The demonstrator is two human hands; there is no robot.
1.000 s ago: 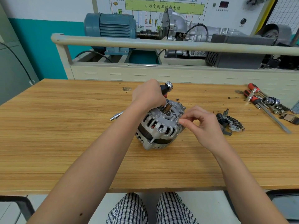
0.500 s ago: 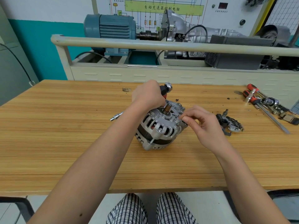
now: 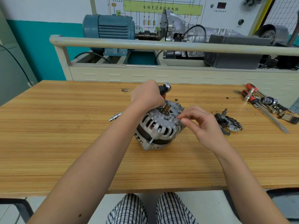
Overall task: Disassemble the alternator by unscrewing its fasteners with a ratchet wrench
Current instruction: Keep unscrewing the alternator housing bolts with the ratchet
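Note:
The silver alternator (image 3: 159, 126) sits on the wooden table (image 3: 64, 126) with its shaft pointing up. My left hand (image 3: 146, 96) rests on the alternator's far top edge and grips a red-and-black tool handle with a chrome knob (image 3: 166, 88); the tool's working end is hidden under the hand. At the alternator's right rim, the thumb and fingertips of my right hand (image 3: 200, 123) pinch a small fastener, which the fingers mostly hide. A bolt head (image 3: 159, 130) shows on the near lug.
A chrome bar tip (image 3: 115, 118) pokes out from under my left forearm. A removed black-and-metal part (image 3: 229, 122) lies right of the alternator. Screwdrivers and sockets (image 3: 262, 101) are piled at the far right. A machine bench with a rail (image 3: 161, 45) stands behind the table.
My right hand's fingertips have shifted slightly up and left along the alternator's right rim. The left hand and the alternator have stayed in place.

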